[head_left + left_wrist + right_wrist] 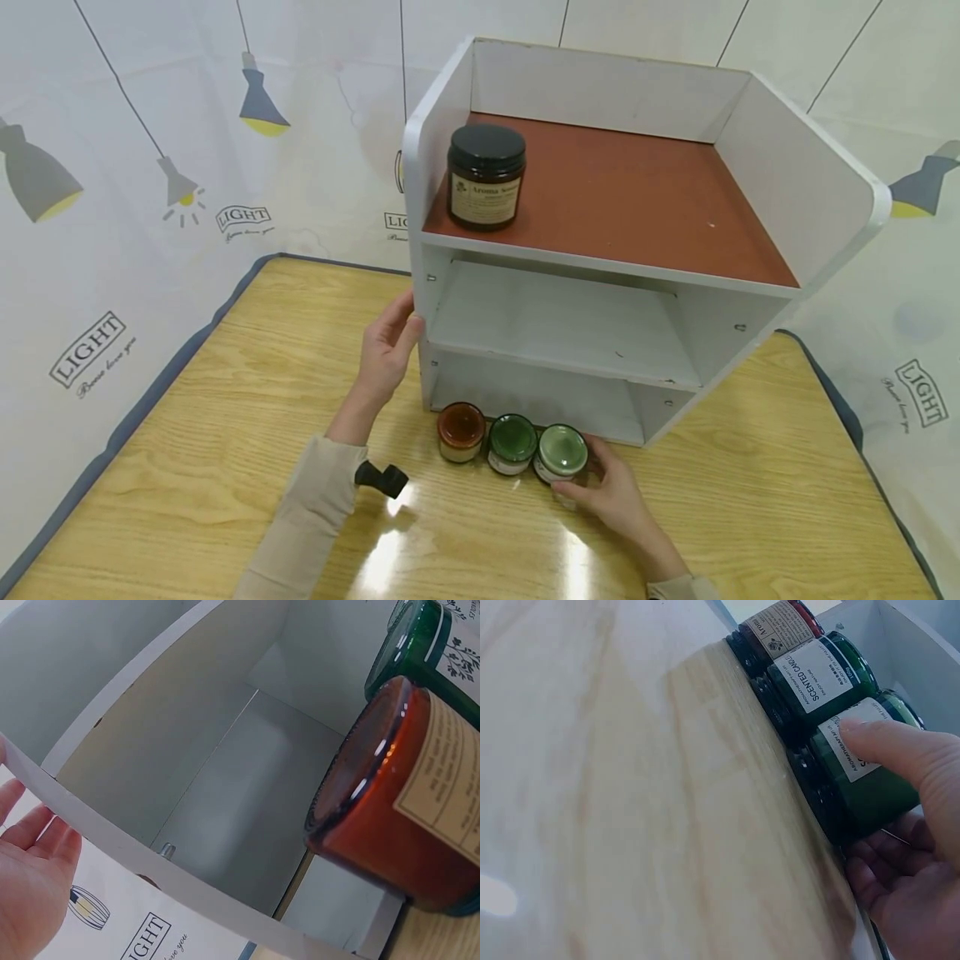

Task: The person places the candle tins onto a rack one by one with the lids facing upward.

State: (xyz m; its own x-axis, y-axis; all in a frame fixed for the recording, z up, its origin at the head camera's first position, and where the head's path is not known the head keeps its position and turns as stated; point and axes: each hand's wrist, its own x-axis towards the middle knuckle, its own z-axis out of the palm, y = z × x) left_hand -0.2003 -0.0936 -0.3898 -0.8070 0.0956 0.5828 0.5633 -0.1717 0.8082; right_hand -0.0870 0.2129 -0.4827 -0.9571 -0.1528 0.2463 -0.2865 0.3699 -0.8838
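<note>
Three scented candle jars stand upside down in a row on the table, black lids below. An amber jar [461, 429] is on the left, a dark green jar [512, 443] in the middle, a lighter green jar [562, 450] on the right. My right hand [611, 492] grips the lighter green jar, its thumb on the label [859, 746] and fingers around the far side. My left hand [386, 350] rests against the outer left side of a white shelf unit [555, 258], its fingers [34, 829] extended. The jars stand close before the shelf's bottom compartment.
A larger dark candle jar [486, 179] with a black lid stands on the shelf's red-brown top, at the left. Two white compartments lie open beneath it. The wooden table [225, 433] meets a patterned cloth backdrop [322, 125] at its edges.
</note>
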